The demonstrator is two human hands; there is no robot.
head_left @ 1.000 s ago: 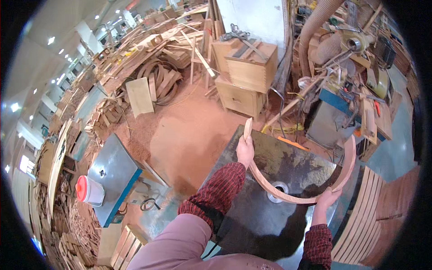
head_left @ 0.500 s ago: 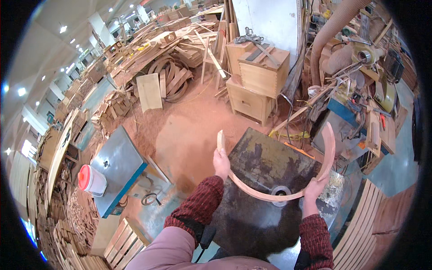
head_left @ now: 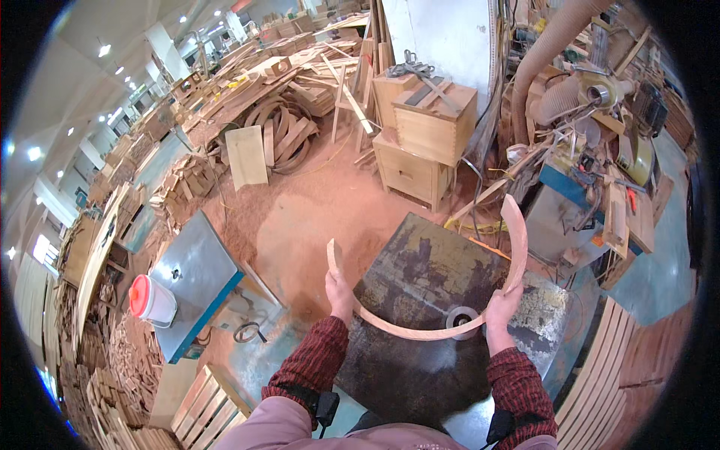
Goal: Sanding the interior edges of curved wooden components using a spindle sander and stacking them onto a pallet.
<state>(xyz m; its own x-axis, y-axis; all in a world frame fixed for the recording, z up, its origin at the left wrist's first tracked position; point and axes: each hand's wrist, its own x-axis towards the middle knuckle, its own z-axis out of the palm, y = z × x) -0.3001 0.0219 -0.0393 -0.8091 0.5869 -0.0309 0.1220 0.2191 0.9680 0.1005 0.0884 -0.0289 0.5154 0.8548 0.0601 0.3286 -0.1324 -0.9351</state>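
Note:
A curved strip of light wood (head_left: 405,330), bent like a wide U, spans between my two hands above a dark, stained metal machine table (head_left: 405,270). My left hand (head_left: 340,294) is closed round the strip near its left end, which sticks up past the fingers. Further along, my right hand (head_left: 503,309) grips the other side, and a longer arm of the curve rises beyond it. The bottom of the bend passes just in front of a round metal disc (head_left: 460,321) set in the table; whether wood and disc touch, I cannot tell.
To the left, a white bucket with a red lid (head_left: 152,300) stands on a grey machine table (head_left: 196,274). Wooden cabinets (head_left: 431,127) and sawdust lie ahead. Wood piles (head_left: 277,142) fill the far left; a cluttered machine with a hose (head_left: 570,97) stands right. Slats (head_left: 596,367) lie near right.
Both hands have carried the curved wood strip to the left over the table. Its left end has also come lower in the view. Each hand keeps its grip.

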